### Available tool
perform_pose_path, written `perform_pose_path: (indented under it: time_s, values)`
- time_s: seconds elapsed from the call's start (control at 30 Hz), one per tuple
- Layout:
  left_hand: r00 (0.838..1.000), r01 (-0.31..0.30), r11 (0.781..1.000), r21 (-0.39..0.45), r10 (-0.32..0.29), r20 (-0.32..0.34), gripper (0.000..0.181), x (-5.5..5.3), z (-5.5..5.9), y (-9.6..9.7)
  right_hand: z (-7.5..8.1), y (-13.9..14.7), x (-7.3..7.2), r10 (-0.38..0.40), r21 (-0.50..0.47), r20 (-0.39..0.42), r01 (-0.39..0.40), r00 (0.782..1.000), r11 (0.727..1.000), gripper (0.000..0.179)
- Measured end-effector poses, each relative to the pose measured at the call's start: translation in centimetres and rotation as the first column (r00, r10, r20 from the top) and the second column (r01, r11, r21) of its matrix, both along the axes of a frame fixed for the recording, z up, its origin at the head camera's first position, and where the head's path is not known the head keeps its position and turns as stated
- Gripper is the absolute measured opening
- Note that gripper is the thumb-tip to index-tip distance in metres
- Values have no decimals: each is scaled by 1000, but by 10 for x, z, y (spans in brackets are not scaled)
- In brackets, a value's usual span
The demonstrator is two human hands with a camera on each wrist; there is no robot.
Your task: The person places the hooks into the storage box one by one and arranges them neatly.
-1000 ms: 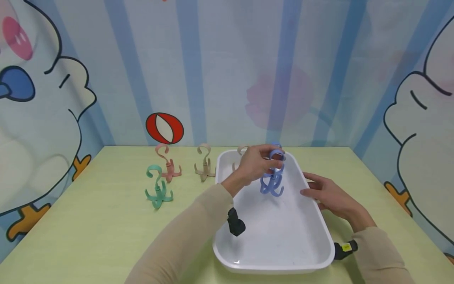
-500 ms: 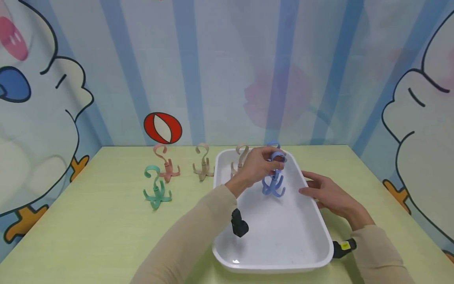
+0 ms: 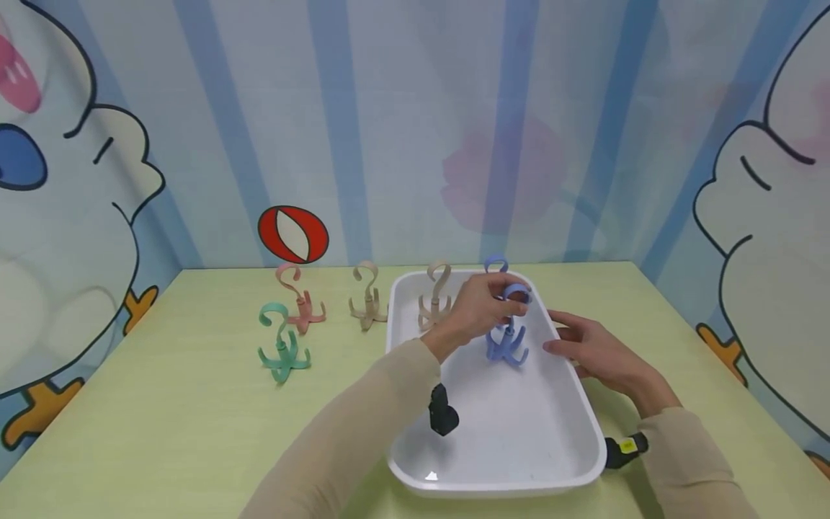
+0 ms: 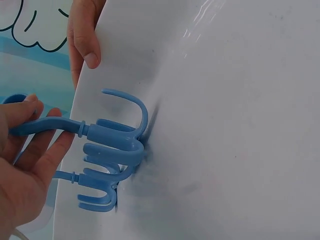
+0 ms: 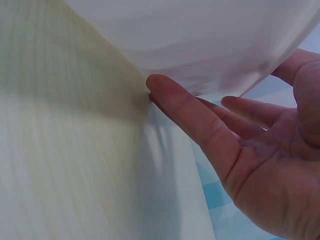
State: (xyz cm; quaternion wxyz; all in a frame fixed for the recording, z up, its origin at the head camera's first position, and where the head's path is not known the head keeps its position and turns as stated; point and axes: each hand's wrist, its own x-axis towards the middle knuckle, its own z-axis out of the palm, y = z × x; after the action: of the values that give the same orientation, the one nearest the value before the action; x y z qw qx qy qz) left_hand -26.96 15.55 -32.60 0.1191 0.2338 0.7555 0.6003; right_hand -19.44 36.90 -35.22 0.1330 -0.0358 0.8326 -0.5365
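My left hand (image 3: 481,311) grips a blue four-pronged hanging hook (image 4: 112,137) by its curved neck, with the prongs low in the white tray (image 3: 499,440). Close beside it, toward the tray's far end, stands a second blue hook (image 4: 97,192), partly hidden by the hand in the head view. A beige hook (image 3: 435,311) stands in the tray's far left part. On the tray's right rim, my right hand (image 3: 603,357) has its thumb over the edge and its fingers against the outside, stretched under the rim in the right wrist view.
Left of the tray on the pale green table (image 3: 175,432) stand another beige hook (image 3: 368,310), a pink hook (image 3: 305,313) and a green hook (image 3: 283,357). A cartoon-printed backdrop (image 3: 415,144) rises behind the table's far edge.
My left hand has shifted a little to the right with the blue hook, uncovering the beige hook in the tray and more of the other blue one. The right hand keeps its place on the rim.
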Motion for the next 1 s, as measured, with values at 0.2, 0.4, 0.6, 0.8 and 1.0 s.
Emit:
perform_pose_path:
  time_s: [0.2, 0.4, 0.6, 0.8, 1.0]
  values:
    - [1000, -11, 1000, -7, 11, 2, 27, -1, -2, 2, 1, -1, 0, -1, -2, -2, 1, 1000, 1000, 78]
    - [1000, -6, 1000, -7, 6, 0, 26, -2, -4, 3, 0, -1, 0, -17, 16, 6, 16, 1000, 1000, 80]
    - [1000, 16, 1000, -13, -16, -16, 25, -3, -4, 3, 0, 0, -1, -19, 19, 4, 19, 1000, 1000, 80]
    - [998, 59, 998, -35, -59, -27, 29, -2, -3, 1, 0, 0, 0, -17, 20, 4, 17, 1000, 1000, 80]
    - [997, 68, 996, -62, -70, -32, 35, -1, 0, -2, -1, -1, 0, -21, 15, 3, 21, 1000, 1000, 80]
